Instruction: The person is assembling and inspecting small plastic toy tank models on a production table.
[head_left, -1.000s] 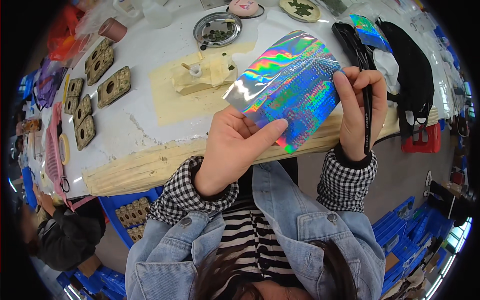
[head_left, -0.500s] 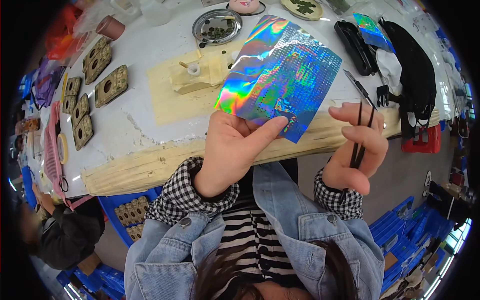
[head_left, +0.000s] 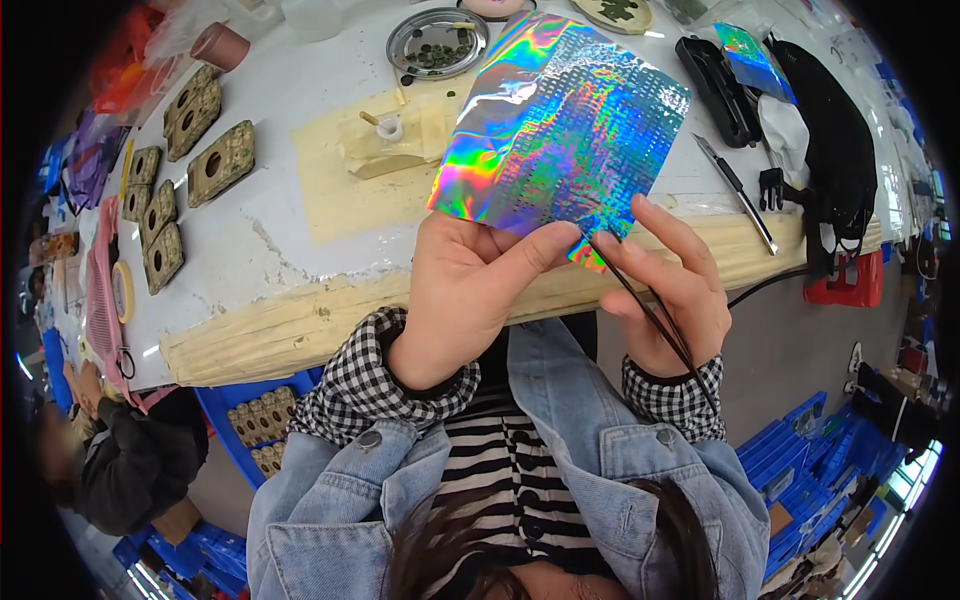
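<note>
My left hand (head_left: pixel 470 285) is closed on the lower left edge of a shiny holographic sheet (head_left: pixel 570 130), its thumb lying across the front. Rows of small printed or cut shapes cover much of the sheet. Black tweezers (head_left: pixel 655 315) sit in my right hand (head_left: pixel 675 285), which is closed round them. Their tips meet the sheet's lower corner, close to my left thumb. Whether anything is pinched between the tips is too small to tell. Behind the sheet, a small white cup with a stick in it (head_left: pixel 388 127) stands on a pale, tape-covered block (head_left: pixel 385 158).
Several camouflage-patterned pieces with round holes (head_left: pixel 220 165) lie at the left. A metal dish (head_left: pixel 437 42) with dark bits stands at the back. To the right are a craft knife (head_left: pixel 735 190), a black case (head_left: pixel 715 92) and a black bag (head_left: pixel 825 150). Another person's sleeve (head_left: pixel 145 455) shows at lower left.
My right hand has moved left with the tweezers, bringing their tips from beside the sheet to its lower corner. The sheet in my left hand has shifted slightly upward.
</note>
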